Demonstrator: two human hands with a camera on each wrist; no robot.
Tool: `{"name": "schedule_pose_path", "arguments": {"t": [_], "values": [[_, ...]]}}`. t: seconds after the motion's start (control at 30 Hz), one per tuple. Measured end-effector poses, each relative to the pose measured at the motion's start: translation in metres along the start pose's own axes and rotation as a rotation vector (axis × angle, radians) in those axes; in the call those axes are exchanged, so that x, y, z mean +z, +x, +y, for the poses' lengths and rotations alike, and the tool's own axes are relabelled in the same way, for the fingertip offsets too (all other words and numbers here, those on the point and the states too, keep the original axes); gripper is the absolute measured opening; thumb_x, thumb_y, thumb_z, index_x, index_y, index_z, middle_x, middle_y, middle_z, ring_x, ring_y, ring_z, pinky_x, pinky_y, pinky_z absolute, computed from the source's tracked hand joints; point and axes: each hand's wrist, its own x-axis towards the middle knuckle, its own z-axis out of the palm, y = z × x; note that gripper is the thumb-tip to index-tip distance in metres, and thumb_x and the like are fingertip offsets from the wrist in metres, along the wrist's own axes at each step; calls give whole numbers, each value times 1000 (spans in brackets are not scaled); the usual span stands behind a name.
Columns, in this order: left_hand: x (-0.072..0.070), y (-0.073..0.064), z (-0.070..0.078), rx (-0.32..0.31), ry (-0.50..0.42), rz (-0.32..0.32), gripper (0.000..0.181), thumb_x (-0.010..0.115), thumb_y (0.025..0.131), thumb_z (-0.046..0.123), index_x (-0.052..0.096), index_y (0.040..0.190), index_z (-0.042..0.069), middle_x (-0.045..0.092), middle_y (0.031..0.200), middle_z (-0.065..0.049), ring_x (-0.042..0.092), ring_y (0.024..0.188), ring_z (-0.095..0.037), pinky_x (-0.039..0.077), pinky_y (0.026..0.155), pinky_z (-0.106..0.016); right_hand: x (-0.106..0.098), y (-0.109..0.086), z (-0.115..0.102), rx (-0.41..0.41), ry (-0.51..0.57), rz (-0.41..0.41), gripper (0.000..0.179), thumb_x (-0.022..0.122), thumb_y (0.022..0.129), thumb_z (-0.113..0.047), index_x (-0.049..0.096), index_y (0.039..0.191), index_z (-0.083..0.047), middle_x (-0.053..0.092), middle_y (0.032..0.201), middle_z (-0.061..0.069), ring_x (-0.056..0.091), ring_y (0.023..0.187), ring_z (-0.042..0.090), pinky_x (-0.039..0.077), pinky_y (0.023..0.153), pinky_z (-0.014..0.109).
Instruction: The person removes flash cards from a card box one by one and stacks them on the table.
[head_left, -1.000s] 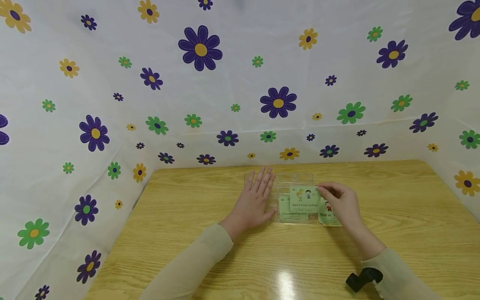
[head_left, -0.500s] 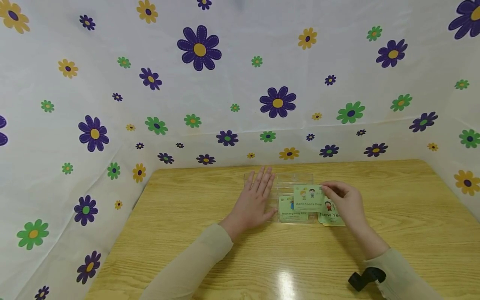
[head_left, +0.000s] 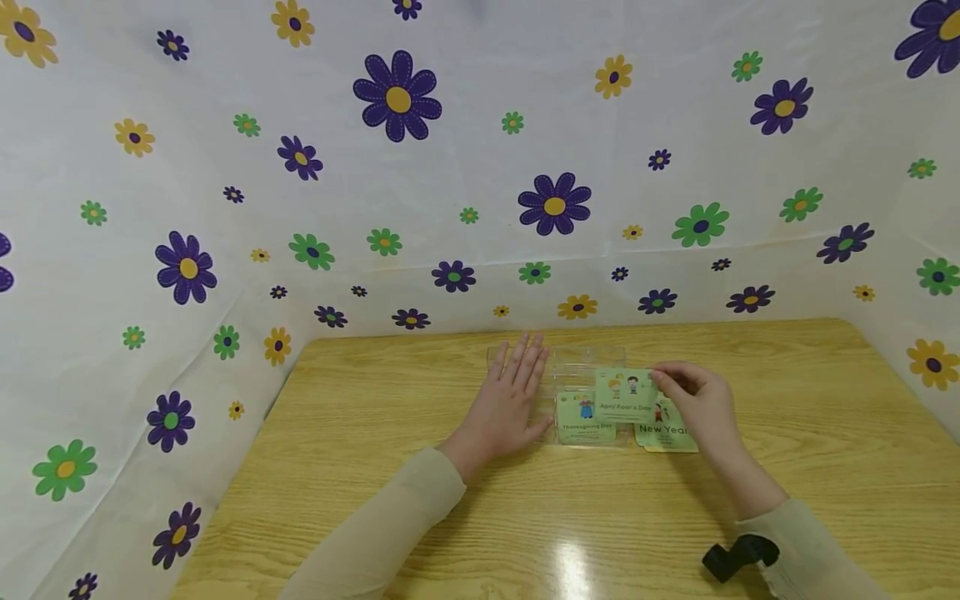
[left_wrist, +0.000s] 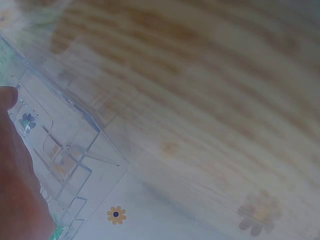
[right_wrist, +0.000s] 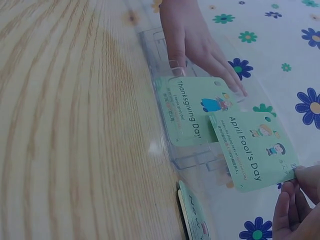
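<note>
My left hand (head_left: 512, 400) rests with straight fingers on the left part of a clear plastic card holder (head_left: 588, 357). In the left wrist view, only the edge of that hand (left_wrist: 17, 185) shows beside the holder's stepped rim. A green Thanksgiving Day flashcard (head_left: 573, 431) sits in the holder to the right of it. Between thumb and fingers, my right hand (head_left: 705, 412) pinches the corner of a green April Fool's Day flashcard (right_wrist: 255, 150). This card is tilted and overlaps the Thanksgiving Day one.
Right of the holder, a small stack of flashcards topped by a New Year card (head_left: 660, 435) lies on the wooden table (head_left: 480, 533). A white cloth (head_left: 480, 158) with printed flowers stands behind the table and along both sides.
My right hand has moved slightly to the right with the April Fool's Day flashcard, uncovering more of the Thanksgiving Day and New Year cards. The left hand has stayed in place.
</note>
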Motion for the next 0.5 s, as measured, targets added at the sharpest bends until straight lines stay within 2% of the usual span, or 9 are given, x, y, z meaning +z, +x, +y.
{"name": "schedule_pose_path", "arguments": {"t": [0.33,0.5], "values": [[3,0,0,-3,-8,11,101,34,105,72,0,170,3,-11,179,-17,-7,168,-36,5,137,-53,-5,-1,3,7,15,9,32,67,106,-17,71,126,8,64,91,-34,61,87,-12,57,79,11],[3,0,0,-2,-12,13,101,34,105,72,-1,170,3,-12,179,-17,-8,167,-36,4,137,-53,-8,-1,6,8,11,20,31,67,106,-17,71,124,9,64,91,-33,61,87,-11,55,77,10]]}}
